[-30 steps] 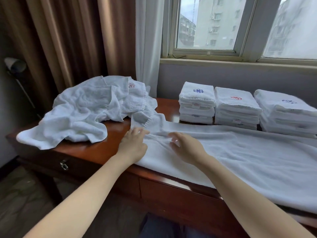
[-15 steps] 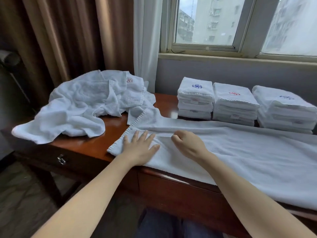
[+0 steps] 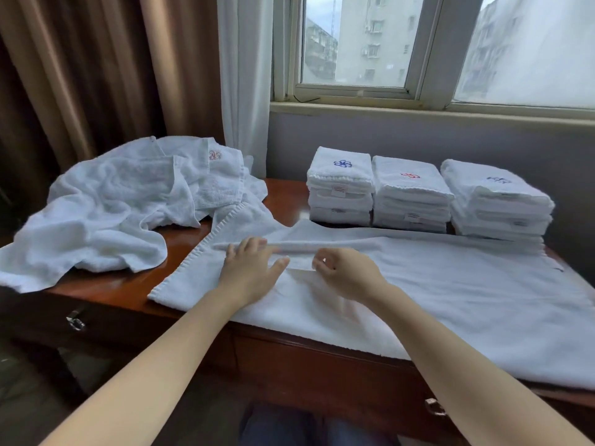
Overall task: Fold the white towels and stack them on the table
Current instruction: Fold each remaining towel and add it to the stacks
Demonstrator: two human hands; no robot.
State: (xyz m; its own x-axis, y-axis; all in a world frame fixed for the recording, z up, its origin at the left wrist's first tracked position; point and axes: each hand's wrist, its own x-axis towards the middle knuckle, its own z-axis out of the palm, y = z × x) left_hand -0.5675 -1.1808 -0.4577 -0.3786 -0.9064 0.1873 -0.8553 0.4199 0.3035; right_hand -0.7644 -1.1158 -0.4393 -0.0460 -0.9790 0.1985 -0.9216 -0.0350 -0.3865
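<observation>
Pressing spread towel at 6 o'clock with flat left hand, pinching crease with curled right hand. Done: three folded stacks at 1 o'clock. Left to fold: heap at 10 o'clock.

Soft overcast daylight from the window at twelve to two o'clock lights the white towel evenly with faint shadows, puts a pale sheen on the table wood, and leaves the curtain at ten o'clock dim, while the left hand is slightly motion-blurred and the edges bow.
</observation>
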